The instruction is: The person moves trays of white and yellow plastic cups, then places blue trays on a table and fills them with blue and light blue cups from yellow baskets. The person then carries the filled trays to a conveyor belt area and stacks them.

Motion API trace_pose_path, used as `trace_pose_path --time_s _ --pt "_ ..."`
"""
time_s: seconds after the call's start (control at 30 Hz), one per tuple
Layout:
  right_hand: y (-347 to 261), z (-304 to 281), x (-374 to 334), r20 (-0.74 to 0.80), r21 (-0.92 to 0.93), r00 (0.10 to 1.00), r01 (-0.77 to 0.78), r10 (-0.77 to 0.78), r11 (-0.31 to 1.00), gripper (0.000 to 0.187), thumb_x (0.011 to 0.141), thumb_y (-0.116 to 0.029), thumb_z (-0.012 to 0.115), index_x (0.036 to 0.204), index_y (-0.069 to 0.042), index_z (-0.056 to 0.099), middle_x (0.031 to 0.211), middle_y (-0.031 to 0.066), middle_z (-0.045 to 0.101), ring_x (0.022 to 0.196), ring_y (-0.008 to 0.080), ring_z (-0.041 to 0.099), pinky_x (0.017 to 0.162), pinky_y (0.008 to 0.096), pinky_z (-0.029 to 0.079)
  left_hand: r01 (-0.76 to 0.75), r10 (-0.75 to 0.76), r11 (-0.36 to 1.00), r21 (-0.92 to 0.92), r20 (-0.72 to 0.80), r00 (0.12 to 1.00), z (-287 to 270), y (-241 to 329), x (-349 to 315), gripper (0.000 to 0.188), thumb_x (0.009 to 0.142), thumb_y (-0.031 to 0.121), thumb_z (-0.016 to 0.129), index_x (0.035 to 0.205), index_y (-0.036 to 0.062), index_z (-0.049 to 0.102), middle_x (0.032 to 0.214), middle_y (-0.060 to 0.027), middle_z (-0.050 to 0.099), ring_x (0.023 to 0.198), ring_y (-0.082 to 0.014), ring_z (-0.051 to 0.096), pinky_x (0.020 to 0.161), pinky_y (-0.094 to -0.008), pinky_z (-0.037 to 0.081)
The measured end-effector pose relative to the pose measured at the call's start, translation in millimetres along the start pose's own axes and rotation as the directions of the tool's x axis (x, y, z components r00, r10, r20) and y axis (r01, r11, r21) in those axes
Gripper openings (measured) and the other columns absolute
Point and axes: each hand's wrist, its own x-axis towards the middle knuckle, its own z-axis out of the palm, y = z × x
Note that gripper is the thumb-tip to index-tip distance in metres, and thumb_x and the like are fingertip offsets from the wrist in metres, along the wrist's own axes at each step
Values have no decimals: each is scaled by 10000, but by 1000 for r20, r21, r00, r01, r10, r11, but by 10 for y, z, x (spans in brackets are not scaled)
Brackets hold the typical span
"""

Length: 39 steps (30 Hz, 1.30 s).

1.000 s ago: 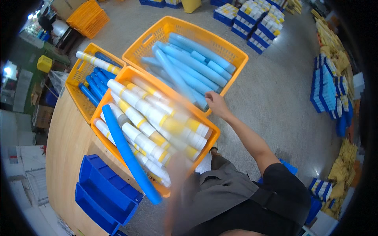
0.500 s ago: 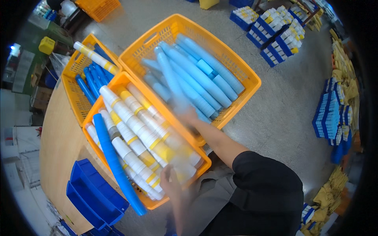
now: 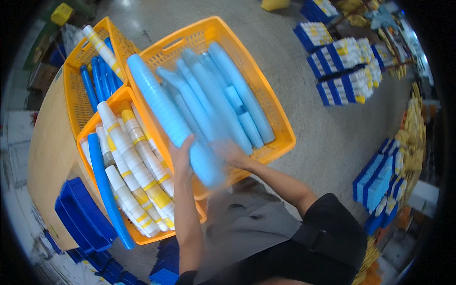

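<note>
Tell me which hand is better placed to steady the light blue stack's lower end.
Probably the left hand: it lies flat against the light blue stack near that end. The right hand is blurred beside it.

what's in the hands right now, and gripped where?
Both hands grip one long light-blue stack of nested cups at its near end: left hand on its left side, right hand, blurred, at its right, over the large orange crate.

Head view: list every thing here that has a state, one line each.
Light blue cup stack: lifted, tilted, gripped at its lower end.
Left hand: closed around the stack.
Right hand: blurred, at the stack's end.
Big orange crate: filled with lying light blue stacks.
Near orange crate: full of white-and-yellow stacks.
</note>
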Motion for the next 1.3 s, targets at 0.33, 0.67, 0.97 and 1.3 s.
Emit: trace_pose_path --time_s 0.33,0.67,0.97,1.3 --pt "1375 236 270 -330 -272 769 -632 547 725 852 675 -353 877 1304 72 491 1263 266 569 1191 411 543 1032 477 437 -152 139 987 -49 -205 969 -767 -104 -1338 735 695 305 860 1245 -72 551 1121 -171 665 954 -244 676 767 -375 586" --pt "-757 -114 -196 -384 -120 856 -417 345 901 593 709 -248 773 1184 55 590 1014 214 702 923 370 683 795 432 537 -400 367 915 -52 -304 879 -1917 -244 -2857 835 705 323 836 1366 -12 452 1171 -190 648 947 -265 693 784 -391 597" --pt "-2225 1170 -984 -545 -216 796 170 -263 962 783 652 -118 826 1330 -17 448 1218 211 590 1098 370 607 928 453 492 -570 500 772 -280 -286 817 -3306 -575 -4531 783 767 431 771 1300 -69 489 1101 -209 653 890 -258 688 695 -355 580" --pt "-3134 2315 -920 -158 -320 680 651 -716 689 667 579 -63 844 1165 -104 527 1144 142 595 1100 369 573 981 475 449 -493 465 624 -606 -220 858 -4096 -782 -5512 840 907 669 579 1413 13 439 1248 -214 588 964 -310 674 739 -390 607"
